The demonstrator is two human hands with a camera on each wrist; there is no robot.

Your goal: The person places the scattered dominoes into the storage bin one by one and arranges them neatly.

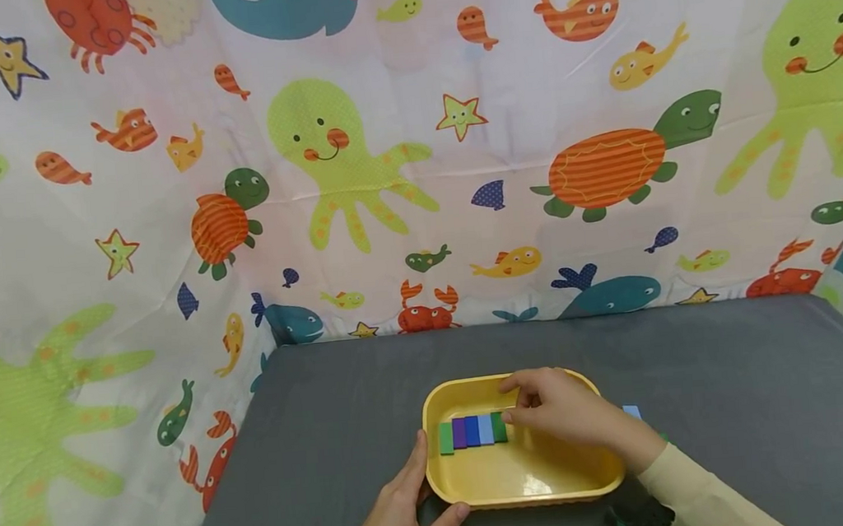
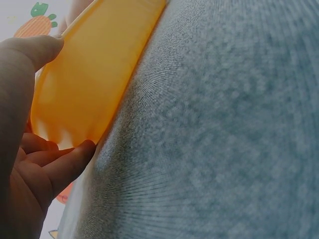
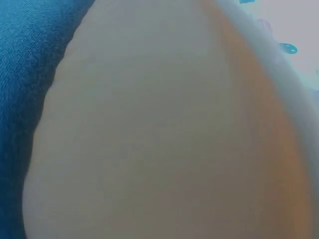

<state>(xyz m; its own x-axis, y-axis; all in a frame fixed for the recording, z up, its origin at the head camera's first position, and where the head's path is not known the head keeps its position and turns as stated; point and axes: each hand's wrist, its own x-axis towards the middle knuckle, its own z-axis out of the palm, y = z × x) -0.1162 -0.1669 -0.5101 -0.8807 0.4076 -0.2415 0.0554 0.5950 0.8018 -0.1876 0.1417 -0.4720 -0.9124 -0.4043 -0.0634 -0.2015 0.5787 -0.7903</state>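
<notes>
A yellow plastic tray (image 1: 528,482) sits on the grey table. In it lies a side-by-side row of small flat tiles: light green (image 1: 446,438), purple (image 1: 460,433), blue (image 1: 473,431), light blue (image 1: 486,430) and dark green (image 1: 499,428). My left hand (image 1: 403,496) holds the tray's left end, the thumb at its near rim; the left wrist view shows fingers against the yellow wall (image 2: 94,74). Over the tray, my right hand (image 1: 559,405) has its thumb tip at the dark green tile and its index finger apart from the thumb. A blurred pale surface fills most of the right wrist view.
Just right of the tray, a light blue tile (image 1: 631,412) and a bit of green show, partly hidden by the right arm. A black object (image 1: 638,518) lies near the right sleeve. Behind the table hangs a sea-animal curtain (image 1: 414,164).
</notes>
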